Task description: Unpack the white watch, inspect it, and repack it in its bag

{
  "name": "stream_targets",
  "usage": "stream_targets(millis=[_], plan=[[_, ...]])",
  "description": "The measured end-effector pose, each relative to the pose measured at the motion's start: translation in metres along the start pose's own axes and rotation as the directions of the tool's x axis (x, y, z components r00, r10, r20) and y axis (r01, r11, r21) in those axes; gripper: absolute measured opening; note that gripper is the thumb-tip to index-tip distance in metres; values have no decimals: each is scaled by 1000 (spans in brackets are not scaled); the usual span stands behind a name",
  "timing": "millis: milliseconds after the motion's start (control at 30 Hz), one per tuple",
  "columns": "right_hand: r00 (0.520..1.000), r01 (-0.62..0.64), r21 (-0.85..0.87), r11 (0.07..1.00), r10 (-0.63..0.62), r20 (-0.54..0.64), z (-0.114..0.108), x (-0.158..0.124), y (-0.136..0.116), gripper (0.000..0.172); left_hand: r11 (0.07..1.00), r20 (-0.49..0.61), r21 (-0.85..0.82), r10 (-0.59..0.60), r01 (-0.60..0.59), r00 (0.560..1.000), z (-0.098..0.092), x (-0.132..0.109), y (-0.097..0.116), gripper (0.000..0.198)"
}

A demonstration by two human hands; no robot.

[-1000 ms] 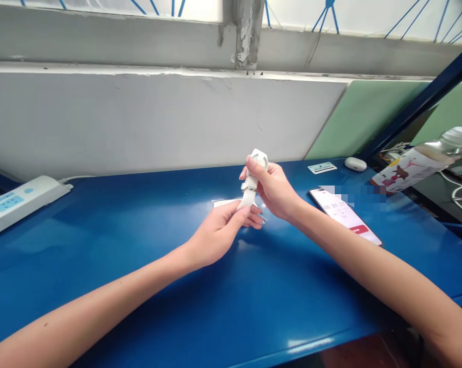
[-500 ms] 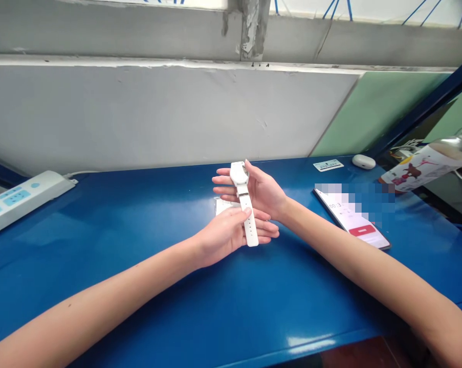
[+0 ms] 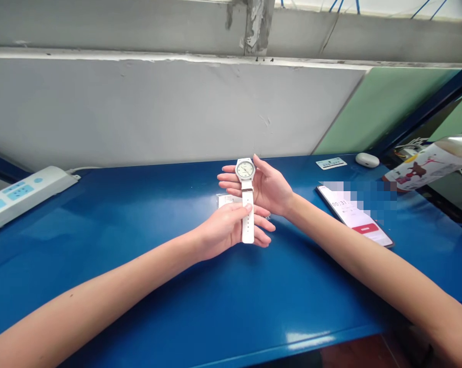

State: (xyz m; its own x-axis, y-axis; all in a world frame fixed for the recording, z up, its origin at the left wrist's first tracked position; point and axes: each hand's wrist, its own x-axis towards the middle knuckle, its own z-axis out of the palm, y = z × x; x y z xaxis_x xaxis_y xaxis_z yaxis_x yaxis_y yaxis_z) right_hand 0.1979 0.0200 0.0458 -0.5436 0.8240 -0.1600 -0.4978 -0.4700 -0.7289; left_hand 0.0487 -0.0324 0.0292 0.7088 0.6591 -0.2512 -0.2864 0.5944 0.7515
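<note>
A white wristwatch with a round pale dial lies lengthwise across both hands, dial facing up. My left hand grips the lower strap, thumb on top and fingers spread out underneath. Palm up, my right hand holds the watch's upper end, its fingers stretched behind the case and its thumb at the case's right side. Part of the right palm is covered by the strap and left fingers. Behind the hands on the blue table, a small clear packet with a printed label is partly hidden.
A phone lies right of my hands on the blue table. Beyond it are a small card, a white earbud case and a tilted labelled bottle. A white power strip sits at left; a wall rises behind.
The watch has tilted so that its dial now shows without glare, and its strap hangs straighter. Both hands still hold it; the view has shifted slightly.
</note>
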Motion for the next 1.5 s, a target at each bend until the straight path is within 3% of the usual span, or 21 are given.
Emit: stream_targets(millis=[233, 567, 900, 1167, 1367, 1500], plan=[[1000, 0, -25, 1000, 0, 19, -2, 0, -3, 66, 1000, -68, -1, -5, 5, 998, 2, 1, 0, 25], [999, -19, -74, 997, 22, 41, -5, 1, -1, 66, 999, -63, -34, -23, 21, 998, 4, 2, -1, 36], [999, -19, -81, 996, 23, 48, -3, 0, -5, 66, 1000, -71, -11, 5, -5, 997, 1, 2, -2, 30], [999, 20, -89, 996, -15, 50, -9, 1, -5, 49, 998, -217, 54, 53, -43, 975, 6, 3, 2, 29], [998, 40, -175, 984, -50, -49, -9, 2, -7, 49, 985, -224, 122, 145, -120, 964, 6, 1, 1, 14], [981, 30, -217, 976, -71, -182, -7, 3, -8, 37, 985, -217, 137, 134, -105, 967, 4, 0, -3, 11]])
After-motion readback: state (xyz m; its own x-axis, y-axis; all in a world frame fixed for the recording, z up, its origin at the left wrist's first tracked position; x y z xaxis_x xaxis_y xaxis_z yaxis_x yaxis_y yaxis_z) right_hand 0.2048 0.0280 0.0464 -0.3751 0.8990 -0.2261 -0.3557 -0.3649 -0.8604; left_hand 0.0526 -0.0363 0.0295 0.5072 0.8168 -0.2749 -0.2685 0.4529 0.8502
